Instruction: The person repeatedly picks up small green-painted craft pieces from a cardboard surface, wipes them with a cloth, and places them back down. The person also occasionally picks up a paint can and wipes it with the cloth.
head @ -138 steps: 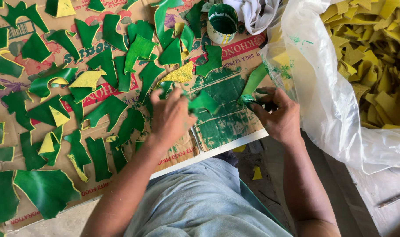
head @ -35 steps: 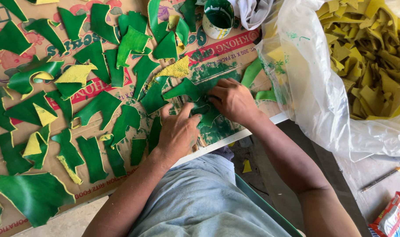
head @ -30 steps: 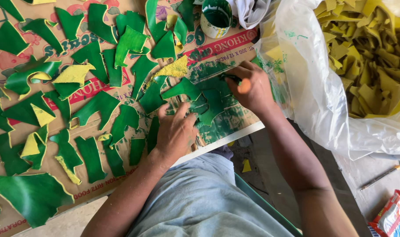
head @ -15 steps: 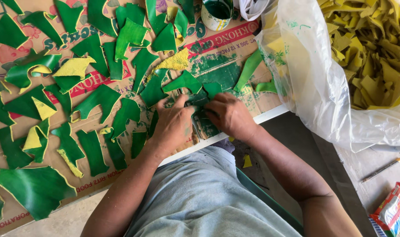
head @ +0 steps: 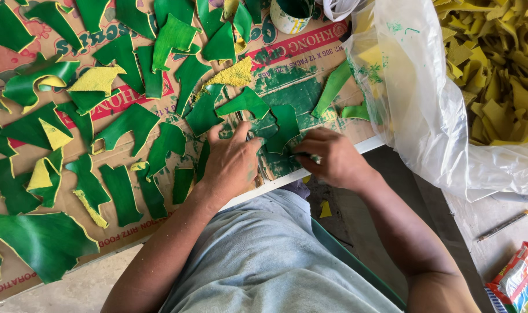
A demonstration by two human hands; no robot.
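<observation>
Left hand (head: 232, 162) lies flat, fingers spread, pinning a green piece (head: 284, 127). Right hand (head: 328, 159) is closed on a tool, apparently painting. Many painted pieces cover the cardboard (head: 130, 223); yellow scraps (head: 496, 69) remain bagged far right.

Green painted scraps (head: 130, 124) crowd the cardboard-covered bench (head: 301, 43) from nine through twelve o'clock of the left hand (head: 232, 162), leaving only thin gaps. At two o'clock of the right hand (head: 333, 159) a bulging plastic bag (head: 426, 104) blocks the side, and the paint cup (head: 291, 13) stands at twelve. Bare floor (head: 345, 217) at six o'clock stays open.

bare forearms, pale grey-blue garment
</observation>
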